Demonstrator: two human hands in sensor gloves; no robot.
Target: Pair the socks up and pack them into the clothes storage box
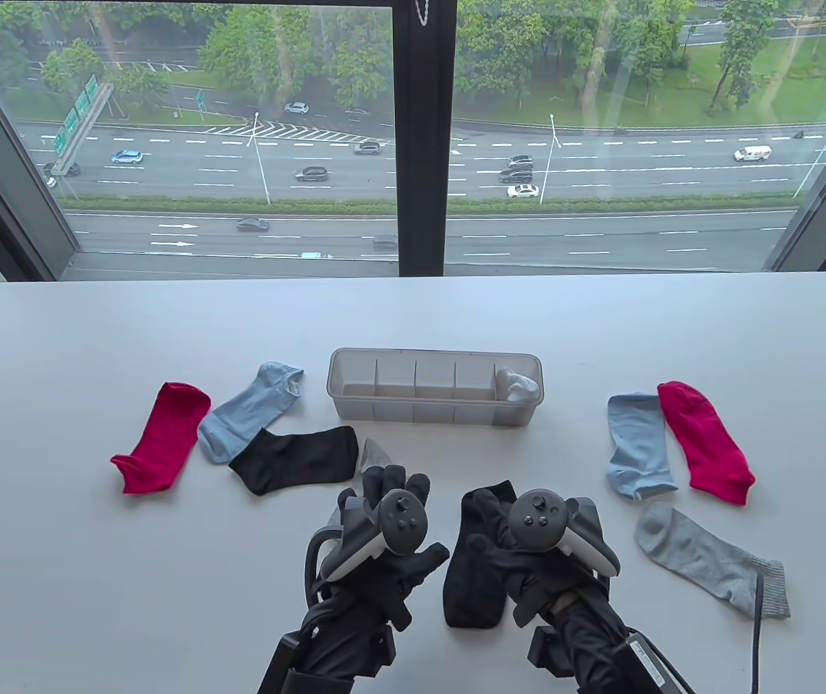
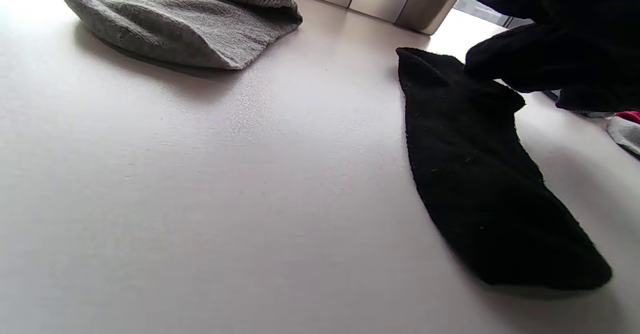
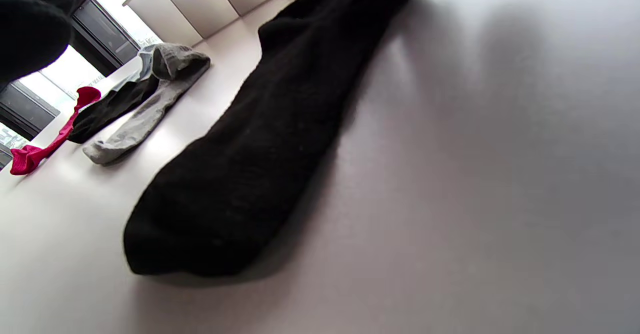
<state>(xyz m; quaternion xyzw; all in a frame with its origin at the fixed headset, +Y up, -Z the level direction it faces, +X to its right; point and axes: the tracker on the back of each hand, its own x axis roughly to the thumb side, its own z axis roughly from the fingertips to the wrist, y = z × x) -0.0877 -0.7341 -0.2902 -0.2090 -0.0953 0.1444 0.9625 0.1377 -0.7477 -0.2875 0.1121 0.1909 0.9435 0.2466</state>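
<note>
Socks come first from where I stand: a black sock [image 1: 474, 571] lies lengthwise on the table [image 1: 95, 578] right in front of the person, and the right hand [image 1: 529, 538] rests on its far end — the fingers [image 2: 500, 69] look bent down onto the cloth, pinning or pinching it, I'd guess to keep it flat for its mate. The left hand [image 1: 391, 531] hovers just beside it, fingers [image 1: 413, 491] loosely spread and holding nothing, reaching toward the second black sock [image 1: 297, 455], which overlaps a grey sock [image 1: 373, 455]. Out to the right lie a grey sock [image 1: 709, 560], a light blue one [image 1: 637, 444] and a red one [image 1: 706, 441]; to the left, their blue [image 1: 247, 412] and red [image 1: 163, 437] partners — singles, it seems, not yet matched. Beyond sits the storage box [image 1: 435, 412], a white bundle [image 1: 518, 387] already in its rightmost compartment
</note>
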